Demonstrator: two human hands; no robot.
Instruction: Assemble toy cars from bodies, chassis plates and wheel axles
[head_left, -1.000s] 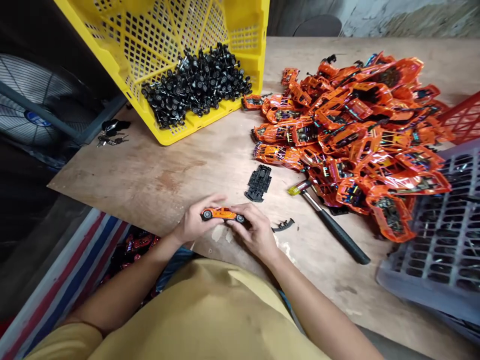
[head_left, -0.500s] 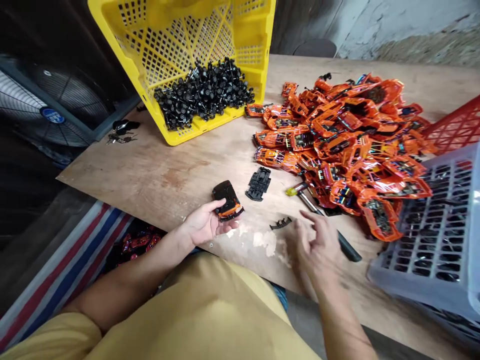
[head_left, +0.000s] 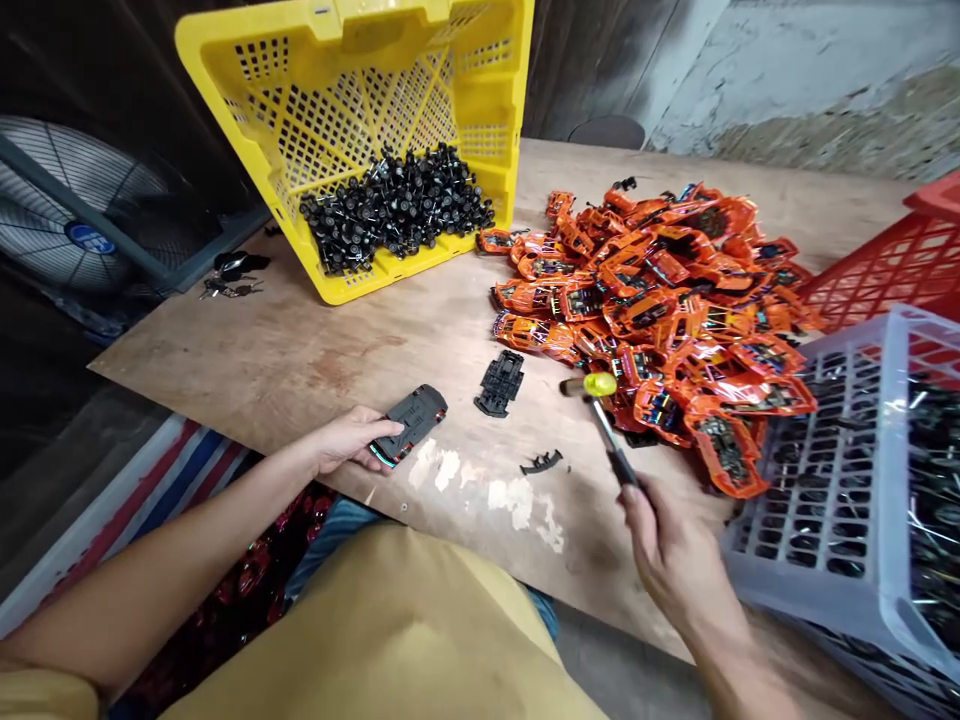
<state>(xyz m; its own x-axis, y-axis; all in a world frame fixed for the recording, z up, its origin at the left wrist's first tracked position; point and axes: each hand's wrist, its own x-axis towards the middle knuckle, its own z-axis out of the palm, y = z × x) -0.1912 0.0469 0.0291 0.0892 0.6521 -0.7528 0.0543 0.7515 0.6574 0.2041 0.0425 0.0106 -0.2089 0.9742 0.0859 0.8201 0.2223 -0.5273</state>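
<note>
A toy car [head_left: 414, 420] lies upside down, its flat black underside facing up, at the front of the wooden table. My left hand [head_left: 354, 440] is closed on its near end, thumb on top. My right hand [head_left: 664, 530] grips the black handle of a small hammer [head_left: 609, 430], whose yellow-faced head is raised above the table. Between the hands rest a loose black toy car chassis [head_left: 500, 384] and a small black plastic part [head_left: 541, 462]. A heap of orange toy car bodies [head_left: 660, 290] spreads beyond the hammer.
A tilted yellow crate [head_left: 337, 290] holds many black wheels on axles [head_left: 397, 205]. At right stand a clear plastic basket [head_left: 885, 560] of dark parts and a red basket [head_left: 877, 245]. Keys [head_left: 232, 285] lie at the left, near a fan [head_left: 82, 230].
My right hand has taken hold of the hammer and lifted it off the table. My left hand has moved left and lower with the car, now turned underside up.
</note>
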